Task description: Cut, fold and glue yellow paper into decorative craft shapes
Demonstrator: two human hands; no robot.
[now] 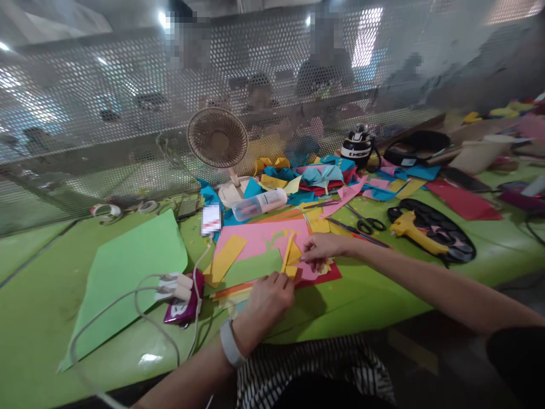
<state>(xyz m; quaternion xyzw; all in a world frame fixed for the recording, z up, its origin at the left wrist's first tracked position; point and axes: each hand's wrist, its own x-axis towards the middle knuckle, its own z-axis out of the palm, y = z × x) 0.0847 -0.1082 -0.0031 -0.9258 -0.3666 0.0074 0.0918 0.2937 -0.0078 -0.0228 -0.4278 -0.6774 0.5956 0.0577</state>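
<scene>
A folded piece of yellow paper (pixel 290 253) stands over a stack of coloured sheets, with a narrow strip-like fold along its left side. My left hand (pixel 270 298), a pale band on its wrist, has its fingers closed on the lower end of this piece. From the right, my right hand (pixel 322 250) pinches at its right corner; the fingertips are partly hidden. Beneath both hands lie a pink sheet (pixel 255 232), a light green sheet (pixel 253 268) and a loose yellow strip (pixel 229 258).
Left are a large green sheet (pixel 131 267), a purple power strip (pixel 184 304) with cables and a phone (pixel 210 219). Behind are a fan (pixel 218 138), a clear bottle (pixel 260 204) and paper scraps. Scissors (pixel 369 225) and a yellow glue gun (pixel 419 234) on a black tray lie right.
</scene>
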